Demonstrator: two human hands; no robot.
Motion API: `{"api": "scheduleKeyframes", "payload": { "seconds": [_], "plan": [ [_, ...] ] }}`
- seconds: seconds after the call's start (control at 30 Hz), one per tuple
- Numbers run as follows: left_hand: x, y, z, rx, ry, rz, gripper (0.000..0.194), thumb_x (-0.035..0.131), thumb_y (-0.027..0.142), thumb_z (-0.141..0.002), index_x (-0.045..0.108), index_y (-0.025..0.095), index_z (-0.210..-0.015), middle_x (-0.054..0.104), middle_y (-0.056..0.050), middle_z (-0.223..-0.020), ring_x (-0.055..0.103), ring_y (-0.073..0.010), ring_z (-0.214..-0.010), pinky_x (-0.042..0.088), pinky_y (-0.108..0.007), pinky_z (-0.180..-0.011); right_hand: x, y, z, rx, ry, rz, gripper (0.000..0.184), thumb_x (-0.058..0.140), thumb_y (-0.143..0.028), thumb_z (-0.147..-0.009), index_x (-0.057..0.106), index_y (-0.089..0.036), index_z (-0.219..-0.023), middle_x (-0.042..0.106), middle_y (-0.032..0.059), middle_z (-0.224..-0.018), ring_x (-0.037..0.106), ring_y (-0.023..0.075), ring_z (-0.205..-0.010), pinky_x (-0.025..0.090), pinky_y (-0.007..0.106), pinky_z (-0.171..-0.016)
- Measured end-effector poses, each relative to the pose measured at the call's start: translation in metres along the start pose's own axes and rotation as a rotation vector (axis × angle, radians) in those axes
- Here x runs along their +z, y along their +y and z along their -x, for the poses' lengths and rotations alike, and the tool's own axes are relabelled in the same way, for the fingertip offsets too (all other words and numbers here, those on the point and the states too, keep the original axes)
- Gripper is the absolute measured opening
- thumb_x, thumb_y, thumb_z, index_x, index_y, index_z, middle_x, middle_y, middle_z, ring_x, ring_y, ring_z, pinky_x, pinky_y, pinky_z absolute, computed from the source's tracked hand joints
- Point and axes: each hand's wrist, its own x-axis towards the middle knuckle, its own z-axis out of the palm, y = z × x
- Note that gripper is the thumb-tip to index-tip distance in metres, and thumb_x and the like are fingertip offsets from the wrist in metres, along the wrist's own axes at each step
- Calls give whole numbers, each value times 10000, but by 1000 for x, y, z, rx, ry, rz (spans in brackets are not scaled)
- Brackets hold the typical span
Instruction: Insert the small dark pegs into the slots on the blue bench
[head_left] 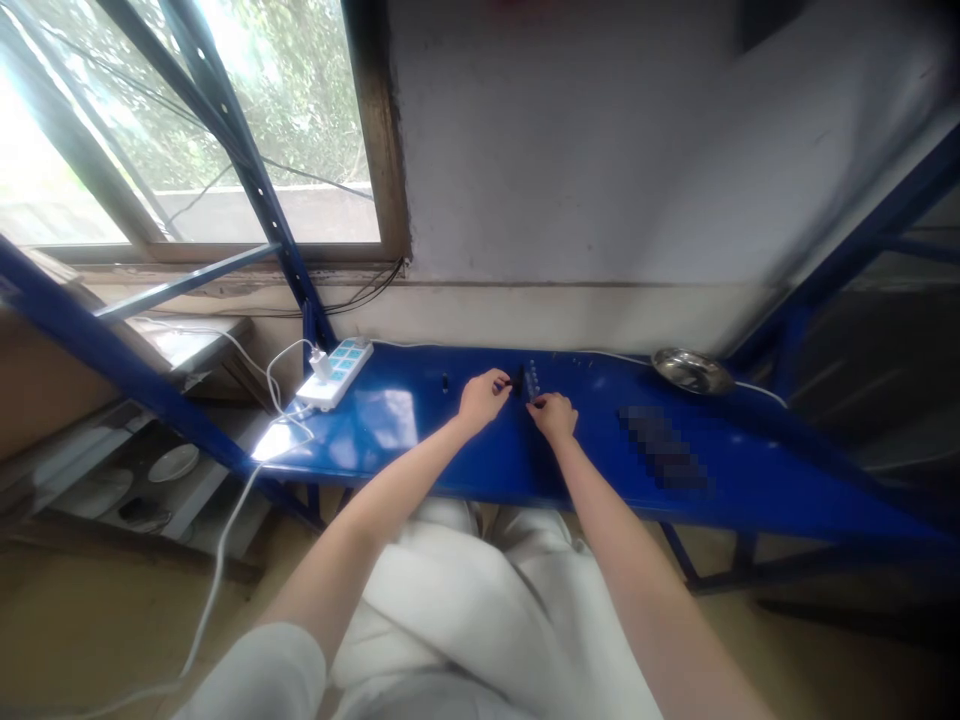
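Over the middle of the blue table [480, 475], my two hands are close together. My left hand [484, 400] is closed in a pinch at a small black piece [517, 381], too small to name. Just to its right, a narrow clear strip with a row of small bumps [532, 380] points away from me. The fingers of my right hand [555, 416] are closed on the near end of that strip. Whether the black piece touches the strip, I cannot tell. Left of my hands lies another small dark piece [445, 383].
A white power strip [337, 375] with a plug and cable occupies the table's left end. Toward the right are a shiny metal dish [691, 371] and a blurred-out dark rectangle [661, 446]. Tiny bits [579, 362] lie near the back edge. Blue frame posts [259, 195] flank the table.
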Motion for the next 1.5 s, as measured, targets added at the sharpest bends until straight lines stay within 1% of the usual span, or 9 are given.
{"api": "scheduleKeyframes", "payload": {
  "seconds": [0.23, 0.33, 0.5, 0.63, 0.8, 1.0, 1.2, 1.33, 1.5],
  "plan": [
    [-17, 10, 6, 21, -23, -9, 180, 557, 246, -789, 634, 178, -937, 679, -40, -862, 607, -122, -749, 499, -242, -721, -2, -8, 6, 6, 5, -26, 185, 494, -280, -778, 655, -188, -770, 654, 74, -940, 544, 243, -926, 381, 370, -764],
    [-21, 8, 6, 45, -30, -51, 200, 546, 272, -802, 639, 182, -954, 684, -44, -874, 615, -134, -760, 499, -252, -728, -4, -16, 11, -62, 16, -45, 172, 479, -264, -789, 634, -189, -776, 662, 55, -875, 564, 210, -849, 362, 365, -781],
    [-26, 0, 4, 57, -21, -95, 202, 543, 250, -805, 641, 182, -968, 689, -40, -885, 621, -135, -770, 494, -256, -756, -13, -33, 19, -206, 96, -48, 166, 468, -262, -811, 613, -187, -783, 660, 53, -886, 559, 205, -863, 346, 341, -773],
    [-31, -3, 2, 48, -7, -119, 200, 544, 243, -804, 646, 186, -966, 692, -37, -891, 626, -138, -781, 494, -252, -754, -20, -44, 24, -270, 83, -53, 186, 446, -262, -826, 603, -183, -767, 659, 64, -883, 563, 202, -841, 352, 315, -736],
    [-38, -6, 2, 73, -14, -137, 211, 539, 240, -805, 646, 192, -980, 693, -35, -908, 626, -137, -776, 492, -252, -761, -24, -50, 29, -314, 76, -37, 181, 443, -248, -829, 598, -181, -766, 655, 66, -867, 574, 204, -832, 358, 304, -715],
    [-50, -12, -2, 128, -108, -177, 217, 545, 256, -800, 651, 187, -976, 693, -30, -887, 623, -131, -758, 490, -248, -757, -25, -53, 33, -378, 87, 29, 188, 432, -218, -831, 594, -175, -746, 646, 75, -849, 570, 208, -828, 347, 314, -723],
    [-60, -14, -6, 156, -153, -149, 219, 560, 270, -788, 655, 175, -961, 695, -30, -876, 627, -124, -735, 488, -227, -733, -31, -57, 34, -433, 103, 104, 218, 404, -166, -831, 609, -160, -758, 642, 94, -842, 557, 215, -834, 328, 324, -727],
    [-61, -9, -5, 168, -187, -160, 226, 561, 288, -786, 656, 187, -964, 694, -27, -890, 628, -128, -763, 484, -228, -750, -35, -63, 37, -440, 85, 119, 222, 403, -147, -821, 604, -157, -726, 640, 101, -828, 556, 217, -818, 330, 332, -727],
    [-57, -8, -5, 148, -224, -205, 216, 565, 287, -779, 661, 194, -949, 689, -27, -873, 622, -132, -752, 486, -238, -733, -40, -72, 38, -428, 59, 52, 153, 461, -189, -800, 601, -168, -741, 638, 79, -816, 568, 218, -813, 354, 329, -710]
  ]
}}
